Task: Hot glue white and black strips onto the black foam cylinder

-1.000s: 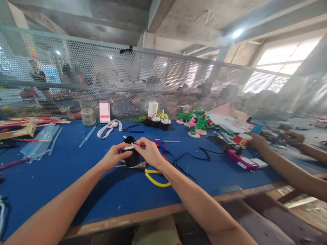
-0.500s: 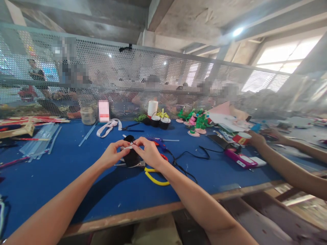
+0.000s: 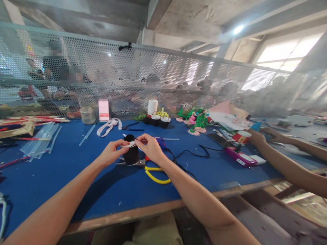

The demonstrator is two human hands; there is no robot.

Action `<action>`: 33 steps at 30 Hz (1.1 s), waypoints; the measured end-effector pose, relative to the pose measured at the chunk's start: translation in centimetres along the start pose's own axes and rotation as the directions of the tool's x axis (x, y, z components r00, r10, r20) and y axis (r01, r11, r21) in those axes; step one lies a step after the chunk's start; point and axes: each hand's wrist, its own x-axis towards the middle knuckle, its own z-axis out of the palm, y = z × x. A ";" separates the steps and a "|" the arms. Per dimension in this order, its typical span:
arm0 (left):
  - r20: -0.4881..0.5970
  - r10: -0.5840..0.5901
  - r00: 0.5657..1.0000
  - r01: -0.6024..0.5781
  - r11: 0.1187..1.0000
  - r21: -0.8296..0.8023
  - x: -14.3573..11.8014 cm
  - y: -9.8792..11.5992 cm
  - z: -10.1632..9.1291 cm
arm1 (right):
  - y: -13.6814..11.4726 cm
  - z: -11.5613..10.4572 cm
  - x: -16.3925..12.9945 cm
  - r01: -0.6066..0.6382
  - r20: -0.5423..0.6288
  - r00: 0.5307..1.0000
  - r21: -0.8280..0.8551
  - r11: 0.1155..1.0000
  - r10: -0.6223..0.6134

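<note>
In front of me is a small black cup (image 3: 131,156) with a dark round piece at its top. A short white strip (image 3: 131,144) crosses the cup near its rim. My left hand (image 3: 114,151) pinches the strip's left end between thumb and fingers. At the other end, my right hand (image 3: 149,148) is closed in a pinch at the strip and rim; its fingertips partly hide what they grip. Scissors with yellow handles (image 3: 157,180) lie below the right hand, their metal blades beside the cup's base. A blue glue gun (image 3: 160,143) is partly covered behind that hand.
Two small black buckets (image 3: 165,123) stand at the back by a white roll (image 3: 152,108). White ribbon (image 3: 109,127) and clear glue sticks (image 3: 39,141) lie leftward. Green craft pieces (image 3: 201,120) and a magenta device (image 3: 238,158) are rightward, near another person's hands (image 3: 257,137).
My hands have shifted very slightly around the strip, and the right fingertips sit a little higher. The cup stays in nearly the same place. The other person's hands moved slightly.
</note>
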 end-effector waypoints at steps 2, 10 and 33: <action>-0.003 -0.001 1.000 0.001 1.000 0.002 0.0 0.1 0.0 | -0.1 -0.1 0.1 -0.016 -0.025 1.000 0.020 1.000 0.016; 0.089 0.107 0.990 -0.127 0.957 0.260 -0.5 1.1 0.1 | -0.9 -0.2 1.3 -0.241 -0.032 0.963 0.341 0.909 0.267; -0.215 -0.064 0.974 -0.004 0.953 -0.301 0.6 0.4 -1.8 | -0.8 0.1 7.2 0.154 0.416 0.888 -0.672 0.724 0.197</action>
